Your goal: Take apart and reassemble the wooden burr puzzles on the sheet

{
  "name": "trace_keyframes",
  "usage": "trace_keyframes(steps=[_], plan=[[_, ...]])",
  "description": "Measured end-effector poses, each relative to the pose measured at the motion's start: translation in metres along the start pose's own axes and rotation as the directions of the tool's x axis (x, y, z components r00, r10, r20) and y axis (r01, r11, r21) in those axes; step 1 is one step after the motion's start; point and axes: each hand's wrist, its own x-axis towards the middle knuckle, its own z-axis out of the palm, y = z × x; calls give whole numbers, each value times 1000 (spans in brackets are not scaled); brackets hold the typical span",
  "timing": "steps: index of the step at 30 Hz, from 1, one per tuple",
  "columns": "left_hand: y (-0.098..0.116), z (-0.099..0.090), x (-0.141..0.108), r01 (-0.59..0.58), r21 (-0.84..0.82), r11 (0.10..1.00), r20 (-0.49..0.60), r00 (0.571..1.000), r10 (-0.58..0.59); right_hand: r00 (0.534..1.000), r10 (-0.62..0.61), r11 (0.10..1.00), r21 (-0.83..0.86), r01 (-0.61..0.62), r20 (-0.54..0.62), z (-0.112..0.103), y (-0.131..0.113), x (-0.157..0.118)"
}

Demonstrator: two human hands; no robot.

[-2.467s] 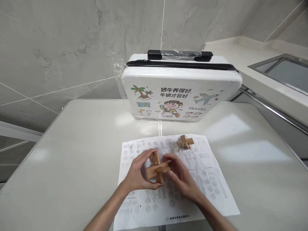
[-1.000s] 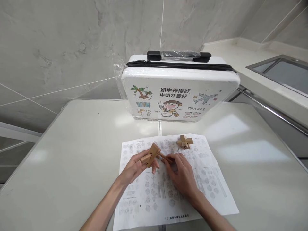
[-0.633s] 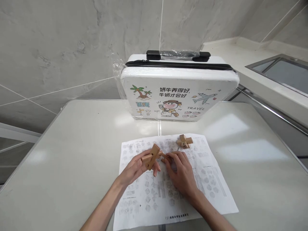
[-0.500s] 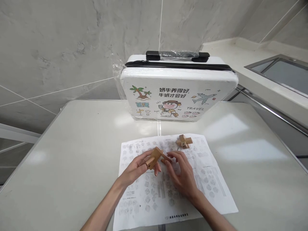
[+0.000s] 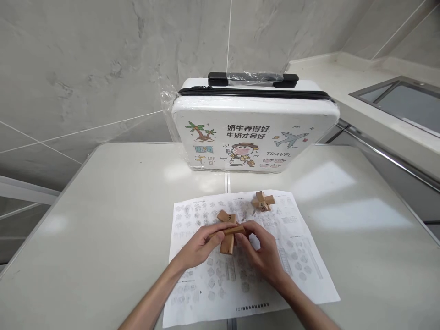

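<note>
Wooden bar [image 5: 233, 230] lies left-to-right between the fingertips — left hand [image 5: 197, 250] pinching one end, right hand [image 5: 263, 251] the other, equally near.

Bright, diffuse light; two broad glare patches whiten the tabletop [image 5: 113, 238] front-right of the suitcase [image 5: 254, 114], fainter ones front-left of it; fine print on the paper [image 5: 254, 291] in front of it looks soft, and wide-angle stretch marks the outer edges
</note>
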Motion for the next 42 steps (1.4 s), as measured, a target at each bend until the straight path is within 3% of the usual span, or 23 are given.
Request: trace_keyframes(steps=[7, 15, 22, 26, 31, 42], plan=[[-8, 3, -5, 52, -190, 980, 16, 999, -50, 998, -57, 993, 101, 53, 36, -3, -2, 0], [-6, -3, 0, 17, -55, 998, -117, 993, -24, 983, -131, 976, 191, 105, 130, -5, -4, 2], [-8, -5, 1, 10, -157, 988, -149, 988, -34, 943, -78, 968, 252, -6, 322, -7, -3, 1], [-10, -4, 2, 0, -142, 990, -190, 981, -28, 940, -83, 964, 267, -9, 332, -8, -3, 2], [-8, -6, 3, -39, -113, 993, -326, 945, 0, 943, -97, 958, 286, 2, 319, -8, -4, 1], [-6, -7, 3, -37, -77, 996, -338, 941, 9, 900, -27, 952, 285, -110, 436, -12, -7, 1]])
